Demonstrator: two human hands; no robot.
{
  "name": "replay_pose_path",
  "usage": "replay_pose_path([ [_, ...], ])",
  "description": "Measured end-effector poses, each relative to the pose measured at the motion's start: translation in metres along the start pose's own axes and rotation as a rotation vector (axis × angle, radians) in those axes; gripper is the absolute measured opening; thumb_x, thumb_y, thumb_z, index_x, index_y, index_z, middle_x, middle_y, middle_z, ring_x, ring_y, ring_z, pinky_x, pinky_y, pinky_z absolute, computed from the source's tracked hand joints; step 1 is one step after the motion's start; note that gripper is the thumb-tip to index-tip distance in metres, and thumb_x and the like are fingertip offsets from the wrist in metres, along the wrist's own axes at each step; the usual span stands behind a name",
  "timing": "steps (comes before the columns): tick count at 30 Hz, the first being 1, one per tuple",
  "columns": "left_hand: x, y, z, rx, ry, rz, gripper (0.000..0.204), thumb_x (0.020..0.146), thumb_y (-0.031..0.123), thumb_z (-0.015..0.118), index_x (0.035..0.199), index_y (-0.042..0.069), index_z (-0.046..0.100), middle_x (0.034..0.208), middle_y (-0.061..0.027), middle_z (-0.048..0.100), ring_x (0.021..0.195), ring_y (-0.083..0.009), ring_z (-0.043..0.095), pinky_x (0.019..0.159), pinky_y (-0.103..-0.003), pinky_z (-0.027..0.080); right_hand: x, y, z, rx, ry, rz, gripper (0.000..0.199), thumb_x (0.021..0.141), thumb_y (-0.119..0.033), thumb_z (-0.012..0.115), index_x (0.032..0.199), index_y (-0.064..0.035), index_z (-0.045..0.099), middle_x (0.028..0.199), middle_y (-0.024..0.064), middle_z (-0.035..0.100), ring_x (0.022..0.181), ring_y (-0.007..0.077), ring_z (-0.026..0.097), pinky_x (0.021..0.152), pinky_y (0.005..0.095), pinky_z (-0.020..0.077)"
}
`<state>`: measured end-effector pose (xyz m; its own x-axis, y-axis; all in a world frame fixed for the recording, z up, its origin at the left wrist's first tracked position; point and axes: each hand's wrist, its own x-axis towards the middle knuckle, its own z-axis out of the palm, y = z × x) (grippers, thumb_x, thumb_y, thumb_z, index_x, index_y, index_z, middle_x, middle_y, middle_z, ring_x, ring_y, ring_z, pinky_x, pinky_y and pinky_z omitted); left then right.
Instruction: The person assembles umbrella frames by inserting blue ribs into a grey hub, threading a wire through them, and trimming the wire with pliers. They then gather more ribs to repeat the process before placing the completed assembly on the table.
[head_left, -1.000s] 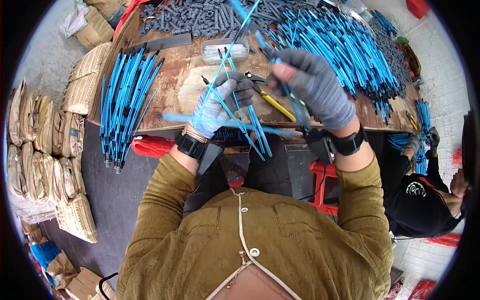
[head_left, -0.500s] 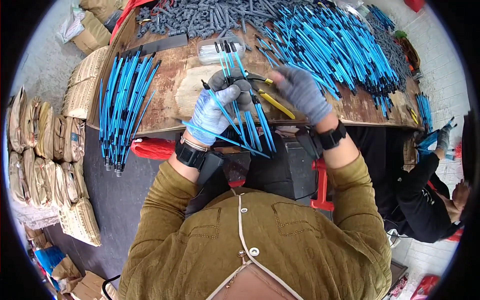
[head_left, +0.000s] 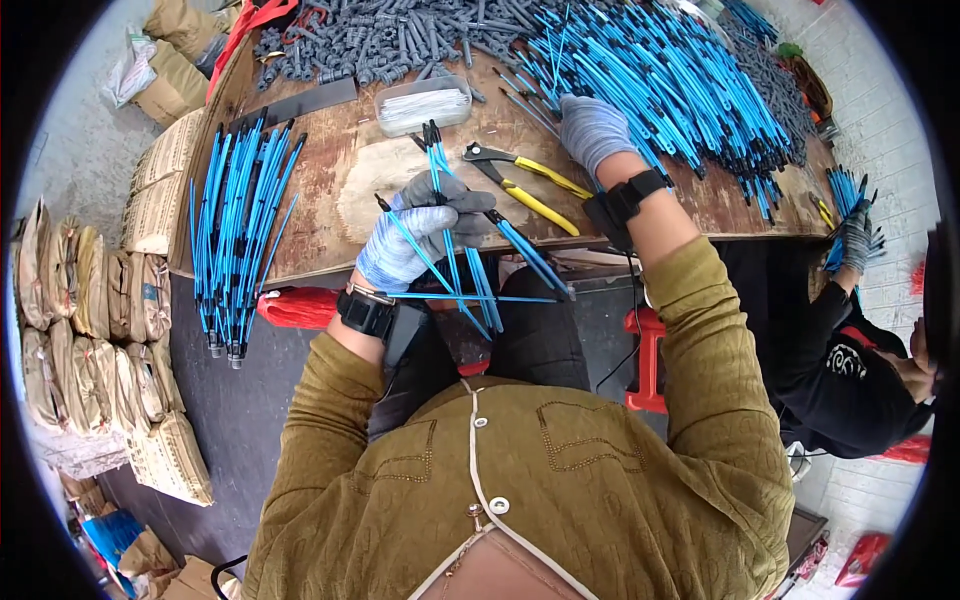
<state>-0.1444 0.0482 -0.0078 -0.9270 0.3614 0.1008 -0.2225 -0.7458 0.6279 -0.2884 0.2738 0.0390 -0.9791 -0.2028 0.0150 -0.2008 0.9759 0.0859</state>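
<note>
My left hand (head_left: 420, 232), in a grey-blue work glove, grips a loose bunch of thin blue tubes with black tips (head_left: 462, 262) just in front of the wooden table's near edge (head_left: 330, 262); the tubes fan out above and below the fist. My right hand (head_left: 594, 130), also gloved, reaches forward onto the table and rests on the near end of a large heap of the same blue tubes (head_left: 660, 80). A pair of yellow-handled pliers (head_left: 525, 182) lies on the table between the two hands.
A sorted pile of blue tubes (head_left: 235, 225) lies at the table's left end. Grey plastic fittings (head_left: 390, 40) are heaped at the back beside a clear tray of white parts (head_left: 422, 105). Stuffed sacks (head_left: 90, 340) line the left. A person in black (head_left: 860, 350) holds tubes at right.
My right hand has let go of the bunch and moved forward to the big heap. My left hand has kept the bunch and lowered it toward the table edge.
</note>
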Motion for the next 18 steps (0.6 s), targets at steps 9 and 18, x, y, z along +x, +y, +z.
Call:
replay_pose_path([
  [9, 0.004, 0.010, -0.009, -0.125, 0.003, -0.006, 0.030, 0.084, 0.018, 0.059, 0.111, 0.005, 0.051, 0.103, -0.0164, 0.060, 0.086, -0.0248, 0.061, 0.077, -0.038, 0.051, -0.028, 0.014, -0.063, 0.652, 0.418, -0.273, 0.026, 0.084, -0.023, 0.059, 0.100, -0.0026, 0.057, 0.077, 0.0093, 0.062, 0.069, 0.0190, 0.059, 0.062, 0.0285, 0.0477],
  [18, 0.011, 0.006, 0.013, -0.261, -0.077, 0.061, 0.031, 0.083, 0.020, 0.061, 0.110, 0.007, 0.052, 0.095, -0.0102, 0.061, 0.077, -0.0211, 0.061, 0.073, -0.036, 0.050, -0.126, -0.047, -0.060, 0.584, 0.122, -0.530, 0.033, 0.086, -0.033, 0.056, 0.094, -0.0011, 0.058, 0.066, 0.0106, 0.056, 0.055, 0.0203, 0.058, 0.053, 0.0308, 0.0451],
])
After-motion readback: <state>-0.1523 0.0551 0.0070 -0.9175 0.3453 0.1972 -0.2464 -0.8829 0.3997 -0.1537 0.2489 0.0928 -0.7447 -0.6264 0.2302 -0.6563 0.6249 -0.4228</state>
